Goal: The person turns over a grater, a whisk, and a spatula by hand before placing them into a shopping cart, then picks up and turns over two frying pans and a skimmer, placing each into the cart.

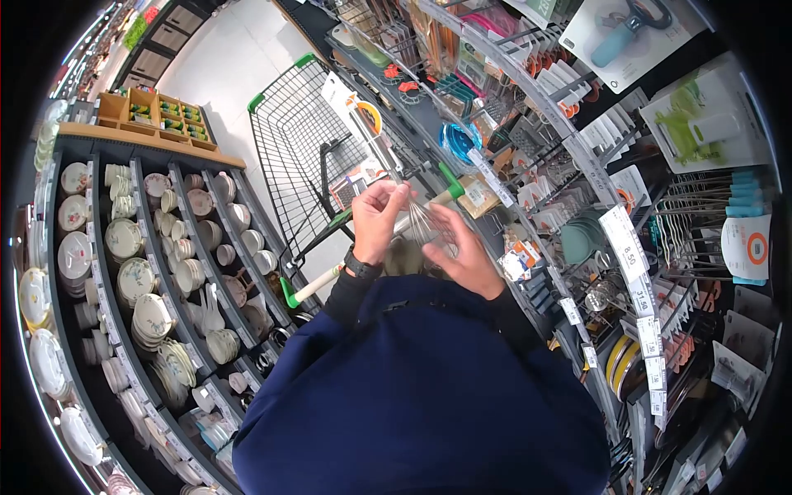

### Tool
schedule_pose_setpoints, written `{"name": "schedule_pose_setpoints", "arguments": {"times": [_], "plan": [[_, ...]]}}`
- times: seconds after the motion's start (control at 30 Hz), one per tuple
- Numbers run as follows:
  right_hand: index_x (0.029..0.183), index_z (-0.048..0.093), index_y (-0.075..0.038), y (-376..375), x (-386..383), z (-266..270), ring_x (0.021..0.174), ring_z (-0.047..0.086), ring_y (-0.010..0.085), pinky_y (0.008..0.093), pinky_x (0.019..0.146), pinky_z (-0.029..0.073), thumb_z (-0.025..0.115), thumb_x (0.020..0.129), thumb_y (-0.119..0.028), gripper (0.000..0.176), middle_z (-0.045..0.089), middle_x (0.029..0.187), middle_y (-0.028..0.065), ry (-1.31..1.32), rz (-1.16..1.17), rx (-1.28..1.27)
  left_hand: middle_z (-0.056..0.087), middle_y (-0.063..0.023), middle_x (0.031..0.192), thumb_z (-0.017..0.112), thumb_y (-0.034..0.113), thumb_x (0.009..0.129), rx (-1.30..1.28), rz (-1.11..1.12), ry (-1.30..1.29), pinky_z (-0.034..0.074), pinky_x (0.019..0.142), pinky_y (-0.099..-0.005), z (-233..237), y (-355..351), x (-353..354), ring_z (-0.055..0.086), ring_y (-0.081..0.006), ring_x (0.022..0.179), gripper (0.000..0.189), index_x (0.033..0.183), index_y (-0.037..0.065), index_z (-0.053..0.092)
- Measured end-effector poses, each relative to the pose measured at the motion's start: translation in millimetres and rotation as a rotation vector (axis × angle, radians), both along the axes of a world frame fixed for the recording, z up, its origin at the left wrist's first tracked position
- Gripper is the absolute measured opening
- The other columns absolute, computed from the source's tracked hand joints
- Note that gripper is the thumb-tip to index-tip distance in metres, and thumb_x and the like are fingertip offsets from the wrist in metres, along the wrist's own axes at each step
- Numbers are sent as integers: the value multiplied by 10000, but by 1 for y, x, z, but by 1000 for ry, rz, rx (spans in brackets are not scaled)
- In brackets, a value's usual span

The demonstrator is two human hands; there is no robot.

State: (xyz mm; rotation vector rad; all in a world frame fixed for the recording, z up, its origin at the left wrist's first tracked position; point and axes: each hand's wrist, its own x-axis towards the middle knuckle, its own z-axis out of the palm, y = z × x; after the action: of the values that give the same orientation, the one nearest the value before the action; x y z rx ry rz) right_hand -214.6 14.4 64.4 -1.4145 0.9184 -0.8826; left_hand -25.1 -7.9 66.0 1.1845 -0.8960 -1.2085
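Note:
A wire whisk [420, 218] is in front of my chest, its handle pointing away from me toward the cart. My left hand [378, 221], with a dark watch on the wrist, pinches the whisk where the wires meet the handle. Around the wire loops curves my right hand [464, 252], thumb on the near side and fingers on the far side. A white cardboard tag [340, 97] with an orange ring extends beyond the handle, over the cart.
A shopping cart [285, 124] with green corners stands ahead, its handlebar [318, 285] close before me. Shelves of bowls and plates [136, 280] line the left. Kitchen tools hang on racks at right, with price labels [624, 243] along the shelf edge.

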Motion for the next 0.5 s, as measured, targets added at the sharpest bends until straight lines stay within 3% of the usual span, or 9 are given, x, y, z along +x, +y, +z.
{"name": "schedule_pose_setpoints", "arguments": {"times": [0.07,0.2,0.27,0.3,0.43,0.5], "plan": [[1412,421,-4,-1,9,3,1172,622,258,370,958,509,779,845,-297,731,562,1342,184,35,8,-29,718,-74,960,660,119,956,-17,-3,3,530,760,-263,-4,1,-5,690,-132,866,113,958,6,665],[1375,451,-4,-1,26,10,1002,659,293,379,836,539,848,730,-253,798,613,1180,189,171,-67,-151,700,-55,940,660,97,956,-63,-6,-4,527,761,-257,-7,1,-11,686,-134,871,91,936,11,638],[1325,478,-5,2,30,1,887,670,297,385,772,541,854,711,-235,756,647,1056,175,214,-122,-152,696,-56,934,663,84,952,-52,-10,-35,525,758,-250,-5,0,-12,683,-128,867,81,937,12,629],[1185,520,0,1,32,2,768,671,302,385,715,536,841,714,-203,604,669,892,150,163,-148,-127,693,-51,911,666,78,949,-56,-8,-34,524,758,-249,-4,0,-13,679,-121,864,81,932,12,622],[1060,517,1,-2,23,-4,683,667,266,374,659,522,806,724,-154,470,660,779,121,129,-24,4,692,-48,889,670,70,944,-23,-38,-107,527,746,-249,-1,2,-11,684,-121,848,80,928,15,614],[986,496,-2,-3,20,-7,650,641,186,349,635,502,768,736,-121,389,639,721,84,8,49,143,694,-50,883,674,68,940,-19,-54,-107,531,730,-248,1,4,-12,690,-122,828,84,920,17,610]]}}
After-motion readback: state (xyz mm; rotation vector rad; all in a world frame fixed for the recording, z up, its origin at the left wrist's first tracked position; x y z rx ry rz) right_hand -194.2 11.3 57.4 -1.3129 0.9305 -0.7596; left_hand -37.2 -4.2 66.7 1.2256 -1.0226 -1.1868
